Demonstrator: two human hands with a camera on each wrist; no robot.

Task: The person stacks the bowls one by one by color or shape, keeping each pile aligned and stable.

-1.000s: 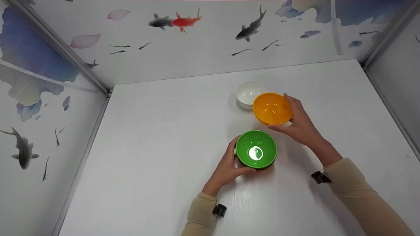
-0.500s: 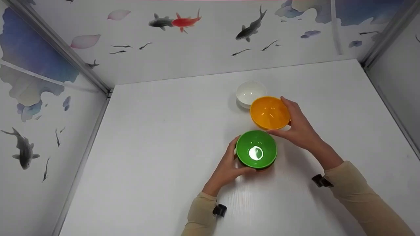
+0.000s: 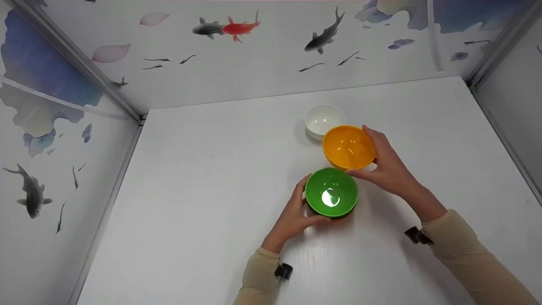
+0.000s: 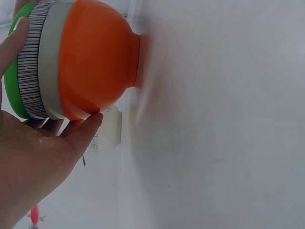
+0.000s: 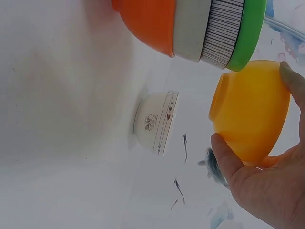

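My left hand (image 3: pixel 292 218) grips a stack of nested bowls from its left side. An orange bowl (image 4: pixel 97 57) forms the base on the table, then a pale grey bowl (image 4: pixel 50 62) and a black-and-white striped bowl (image 4: pixel 29 67). The green bowl (image 3: pixel 331 192) sits on top, its inside bare. Just beyond the stack, my right hand (image 3: pixel 387 163) holds a yellow bowl (image 3: pixel 348 146) in the air by its right side, mouth up. In the right wrist view its base is above the green rim's level; whether they touch I cannot tell.
A small white bowl (image 3: pixel 318 122) with a patterned rim stands on the white table (image 3: pixel 203 203) behind the yellow one, partly covered by it in the head view. White panels (image 3: pixel 262 63) painted with fish close off the back and left.
The yellow bowl in my right hand has come slightly nearer to me and to the left, toward the stack. My left hand and the stack have stayed in place.
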